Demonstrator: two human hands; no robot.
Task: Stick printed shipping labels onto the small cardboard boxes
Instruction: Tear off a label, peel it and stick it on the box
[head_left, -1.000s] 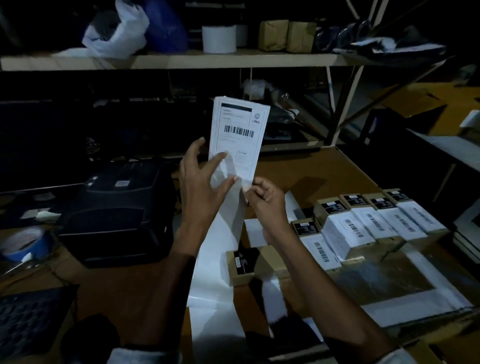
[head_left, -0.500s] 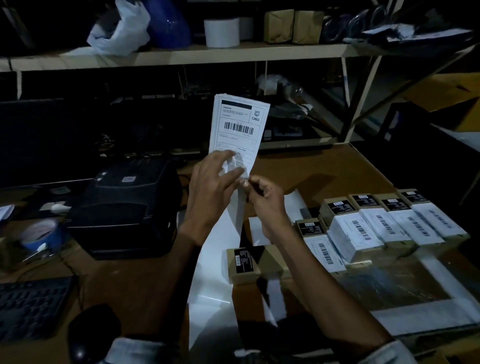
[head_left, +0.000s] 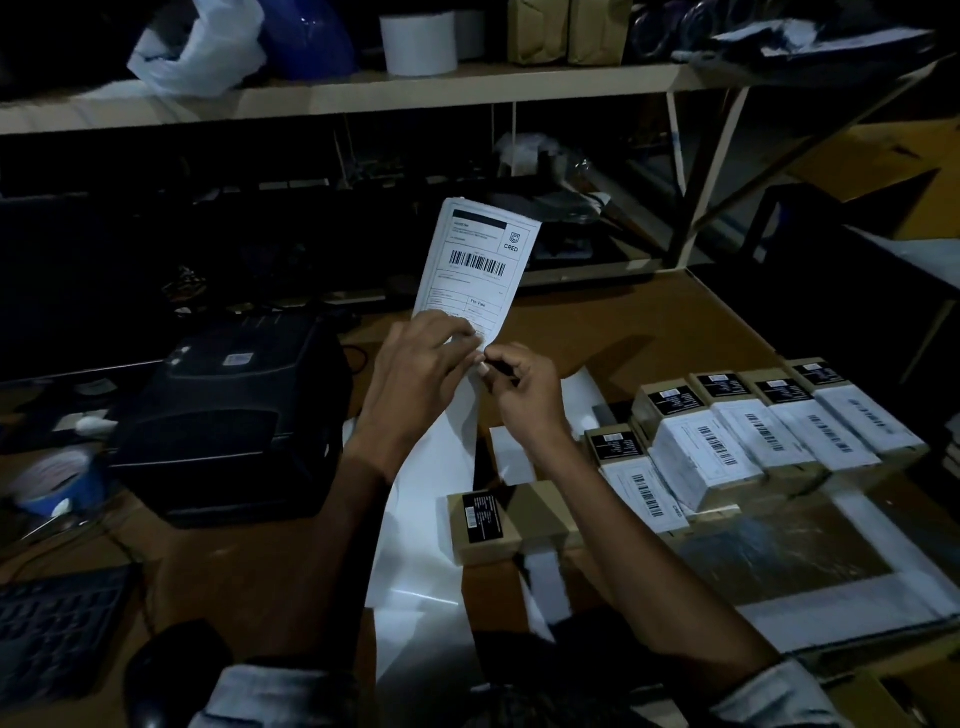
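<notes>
- table (head_left: 639, 332): brown top, dimly lit; carries the boxes, the printer and loose white backing.
- label printer (head_left: 228, 415): black, left of the hands, apart from them.
- row of labelled boxes (head_left: 769, 426): to the right, side by side and touching, each already wearing a white label.
- backing strip (head_left: 431, 499): long, glossy, trails from the hands down toward the near edge; likely slippery and limp.
- unlabelled box (head_left: 498, 525): small cardboard box with only a black sticker, sits on the table just below the hands; looks light and stiff, probably the one due next.
- shipping label (head_left: 475, 265): held upright above the table, barcode facing the camera; thin paper, light, floppy, adhesive on the back, so best taken by a corner and kept off itself.
- left hand (head_left: 415, 374): raised, fingers curled over the label's lower edge, pinching it against the backing.
- right hand (head_left: 524, 384): fingers curled, thumb and forefinger nipping the lower right corner of the label; judged to be peeling it free.
</notes>
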